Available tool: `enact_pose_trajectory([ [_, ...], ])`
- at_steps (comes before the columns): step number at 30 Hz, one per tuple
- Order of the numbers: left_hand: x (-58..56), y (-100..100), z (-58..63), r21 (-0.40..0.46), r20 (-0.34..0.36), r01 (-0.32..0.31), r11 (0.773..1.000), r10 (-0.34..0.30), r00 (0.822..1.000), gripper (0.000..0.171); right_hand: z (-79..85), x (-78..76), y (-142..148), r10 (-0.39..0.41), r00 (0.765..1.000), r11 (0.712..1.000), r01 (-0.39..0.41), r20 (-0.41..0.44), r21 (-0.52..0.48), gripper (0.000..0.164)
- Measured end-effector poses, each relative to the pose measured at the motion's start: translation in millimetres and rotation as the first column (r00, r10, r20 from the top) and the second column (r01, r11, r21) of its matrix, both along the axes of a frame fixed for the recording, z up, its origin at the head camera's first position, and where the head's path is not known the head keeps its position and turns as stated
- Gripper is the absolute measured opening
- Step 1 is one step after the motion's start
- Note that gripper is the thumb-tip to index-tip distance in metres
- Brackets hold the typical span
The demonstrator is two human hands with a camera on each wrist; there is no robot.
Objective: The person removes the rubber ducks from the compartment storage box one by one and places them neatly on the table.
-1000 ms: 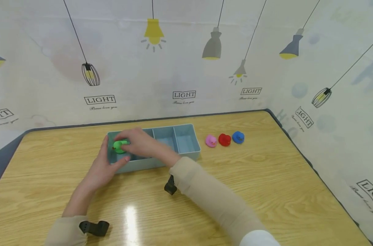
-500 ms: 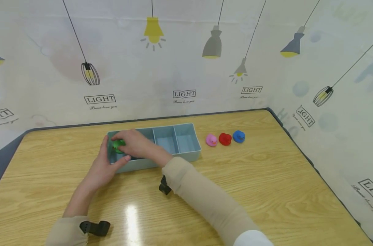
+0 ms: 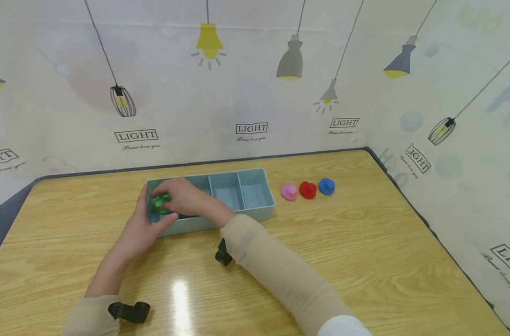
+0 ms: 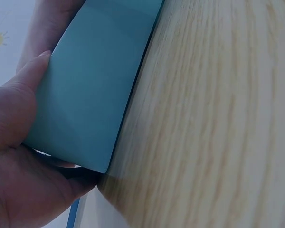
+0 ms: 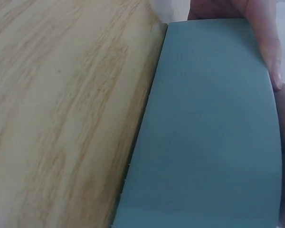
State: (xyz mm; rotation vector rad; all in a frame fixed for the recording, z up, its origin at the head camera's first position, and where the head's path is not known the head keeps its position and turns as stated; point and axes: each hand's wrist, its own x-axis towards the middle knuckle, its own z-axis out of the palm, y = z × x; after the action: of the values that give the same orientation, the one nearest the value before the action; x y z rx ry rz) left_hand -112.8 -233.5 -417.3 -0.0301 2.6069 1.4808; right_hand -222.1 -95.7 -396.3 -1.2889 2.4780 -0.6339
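A blue-grey divided box (image 3: 221, 223) stands on the wooden table. My left hand (image 3: 141, 228) grips its left end, thumb over the front rim and fingers along the side wall. In the left wrist view, that thumb (image 4: 31, 73) lies at the rim of the box. My right hand (image 3: 185, 197) reaches down into the leftmost compartment and pinches a green rubber duck (image 3: 159, 205), partly hidden by the fingers. The right wrist view shows the front wall of the box (image 5: 204, 123), which hides the duck there.
To the right of the box, a pink duck (image 3: 289, 192), a red duck (image 3: 308, 190) and a blue duck (image 3: 326, 186) sit in a row on the table (image 3: 364, 233). A wall sheet printed with lamps (image 3: 255, 70) rises behind the table's back edge.
My right hand has moved slightly left and lower into the compartment, and the green duck has turned and sunk between its fingers. The left hand stays on the box.
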Motion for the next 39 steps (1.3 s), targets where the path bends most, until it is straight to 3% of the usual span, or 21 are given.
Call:
enact_pose_trajectory([
  [9, 1.2, -2.2, -0.2, 0.013, -0.003, 0.017, 1.000, -0.017, 1.000, 0.113, 7.5, 1.8, -8.2, 0.058, 0.996, 0.984, -0.044, -0.074, 0.174, 0.039],
  [14, 0.7, -2.1, -0.2, 0.005, -0.004, 0.019, 1.000, -0.019, 1.000, 0.113, 5.1, 0.8, -9.1, 0.075, 0.993, 0.982, -0.058, -0.087, 0.178, 0.034],
  [22, -0.1, -0.7, 0.9, 0.000, 0.003, 0.020, 1.000, -0.020, 1.000, 0.114, 3.4, -1.3, 0.2, 0.069, 0.997, 0.996, -0.066, -0.041, 0.061, 0.032],
  [28, -0.9, -0.7, 0.9, -0.012, 0.009, 0.016, 1.000, -0.016, 1.000, 0.113, 15.9, 1.6, 13.2, 0.035, 0.999, 0.998, -0.034, 0.014, -0.051, 0.032],
  [32, -1.0, -0.5, 1.1, -0.019, 0.016, 0.012, 1.000, -0.012, 1.000, 0.114, 27.3, 4.5, 22.6, 0.052, 0.999, 0.991, -0.052, -0.001, -0.121, 0.032],
  [39, -0.9, 0.0, 1.4, -0.019, 0.028, 0.007, 1.000, -0.006, 1.000, 0.115, 50.4, 6.5, 47.4, 0.104, 0.987, 0.966, -0.130, -0.124, -0.223, 0.028],
])
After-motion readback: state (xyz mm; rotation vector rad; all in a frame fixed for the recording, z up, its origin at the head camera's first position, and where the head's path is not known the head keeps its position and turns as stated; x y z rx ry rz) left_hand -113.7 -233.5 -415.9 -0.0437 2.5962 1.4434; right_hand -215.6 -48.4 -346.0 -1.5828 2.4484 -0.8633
